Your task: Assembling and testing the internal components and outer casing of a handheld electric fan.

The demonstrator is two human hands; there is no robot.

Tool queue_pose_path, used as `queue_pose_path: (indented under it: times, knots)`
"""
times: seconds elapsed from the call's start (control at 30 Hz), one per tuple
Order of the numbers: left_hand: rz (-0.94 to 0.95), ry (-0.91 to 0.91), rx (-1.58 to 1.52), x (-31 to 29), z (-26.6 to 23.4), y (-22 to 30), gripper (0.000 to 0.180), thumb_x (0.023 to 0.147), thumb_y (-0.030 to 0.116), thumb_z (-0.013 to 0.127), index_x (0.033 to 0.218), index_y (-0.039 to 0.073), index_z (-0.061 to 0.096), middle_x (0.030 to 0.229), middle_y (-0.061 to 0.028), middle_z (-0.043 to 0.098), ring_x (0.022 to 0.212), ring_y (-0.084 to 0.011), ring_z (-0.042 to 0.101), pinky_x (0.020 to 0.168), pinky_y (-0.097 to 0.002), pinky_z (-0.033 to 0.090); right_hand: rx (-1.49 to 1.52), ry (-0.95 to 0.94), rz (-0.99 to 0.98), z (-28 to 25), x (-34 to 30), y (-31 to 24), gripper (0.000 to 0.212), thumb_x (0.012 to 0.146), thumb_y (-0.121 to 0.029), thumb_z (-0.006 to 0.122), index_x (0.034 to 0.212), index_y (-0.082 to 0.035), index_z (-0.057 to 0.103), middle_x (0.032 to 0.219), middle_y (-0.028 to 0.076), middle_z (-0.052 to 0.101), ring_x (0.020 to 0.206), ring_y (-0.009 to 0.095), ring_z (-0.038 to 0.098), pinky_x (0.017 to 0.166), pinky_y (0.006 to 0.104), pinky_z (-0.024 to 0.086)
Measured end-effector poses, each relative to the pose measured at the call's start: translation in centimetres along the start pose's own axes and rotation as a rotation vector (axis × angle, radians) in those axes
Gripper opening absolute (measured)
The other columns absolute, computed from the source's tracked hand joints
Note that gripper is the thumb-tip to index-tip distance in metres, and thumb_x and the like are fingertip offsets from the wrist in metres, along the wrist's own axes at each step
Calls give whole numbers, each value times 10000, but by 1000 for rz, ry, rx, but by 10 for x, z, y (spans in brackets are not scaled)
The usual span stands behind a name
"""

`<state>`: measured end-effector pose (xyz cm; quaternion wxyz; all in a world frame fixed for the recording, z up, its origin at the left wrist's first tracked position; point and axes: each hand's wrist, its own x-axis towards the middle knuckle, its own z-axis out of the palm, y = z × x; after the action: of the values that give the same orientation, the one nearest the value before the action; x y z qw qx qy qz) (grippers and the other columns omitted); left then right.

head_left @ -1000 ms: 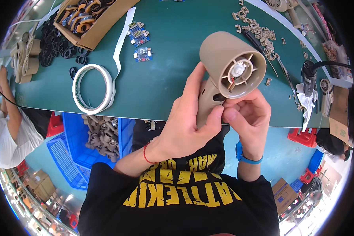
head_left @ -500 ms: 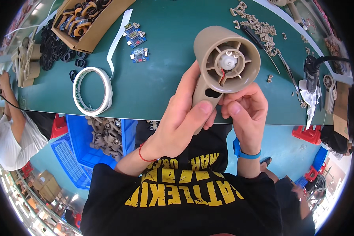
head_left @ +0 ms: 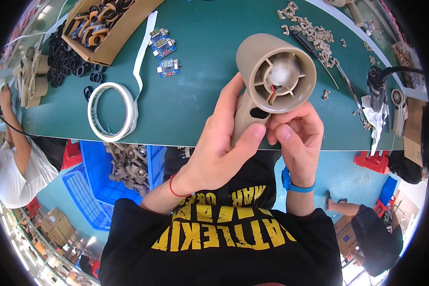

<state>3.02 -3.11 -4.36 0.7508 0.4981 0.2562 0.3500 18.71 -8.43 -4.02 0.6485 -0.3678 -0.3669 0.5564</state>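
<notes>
A beige handheld fan [head_left: 276, 95] is tilted up over the table's near edge, its round head open toward me. Behind the spokes, a white hub looks blurred, and a thin red wire shows beneath it. My left hand [head_left: 219, 143] is wrapped round the handle, thumb on the front below a dark oval opening. Just under the head's rim, my right hand [head_left: 298, 136] is curled, with thumb and fingertips close together beside the handle. Whatever those fingertips pinch is too small or hidden to make out.
On the green table [head_left: 190, 105] lie a white tape roll [head_left: 93, 114], blue circuit boards [head_left: 168, 67], black rings and small beige parts [head_left: 314, 35]. A carton [head_left: 105, 52] holds orange-and-black parts. A blue crate [head_left: 155, 167] of fan pieces stands below. A soldering iron [head_left: 377, 88] sits right.
The white hub inside the fan head was sharp and is now blurred. My left thumb has slid slightly up the handle. At lower right, another person has shifted position.
</notes>
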Motion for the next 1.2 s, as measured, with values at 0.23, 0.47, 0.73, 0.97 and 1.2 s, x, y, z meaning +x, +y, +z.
queue_pose_path:
  times: [0.23, 0.47, 0.73, 0.97, 1.2]
  knots:
    - [14, -56, -219, 2, -2, 1, 594, 964, 173, 411, 1447, -19, 123, 1050, -101, 513, 683, -119, 506, 599, -249, 442, -40, 8, 18, -2, -1, 0, 158, 854, 50, 586, 1010, 44, 561, 960, 121, 605, 790, 129, 589, 702, 250, 484]
    - [42, -42, -229, 4, 0, -1, 592, 974, 191, 390, 1450, -4, 95, 1039, -110, 489, 723, -119, 502, 584, -242, 435, -58, -13, -17, -1, 3, 0, 154, 862, 68, 560, 1014, 46, 563, 974, 111, 600, 817, 142, 613, 695, 247, 489]
    - [53, -44, -246, 4, 2, -2, 511, 968, 159, 402, 1399, 13, 168, 1020, -111, 480, 733, -119, 497, 585, -238, 438, -96, -27, -45, 1, 0, 0, 151, 876, 73, 532, 1022, 53, 569, 950, 101, 581, 782, 184, 651, 676, 253, 489]
    - [24, 107, -143, 1, 12, 3, 463, 908, 8, 494, 1310, 16, 264, 951, -81, 508, 599, -62, 480, 484, -190, 409, -67, -9, -26, 7, -2, -4, 125, 877, 31, 541, 996, 42, 575, 926, 108, 575, 772, 180, 625, 675, 270, 495]
    - [72, 74, -229, 2, 17, 8, 445, 933, 66, 465, 1319, 11, 250, 986, -110, 488, 663, -114, 520, 595, -246, 441, -504, 27, -6, 6, -13, -18, 216, 832, -1, 628, 1046, 19, 602, 975, 98, 591, 811, 147, 612, 693, 269, 500]
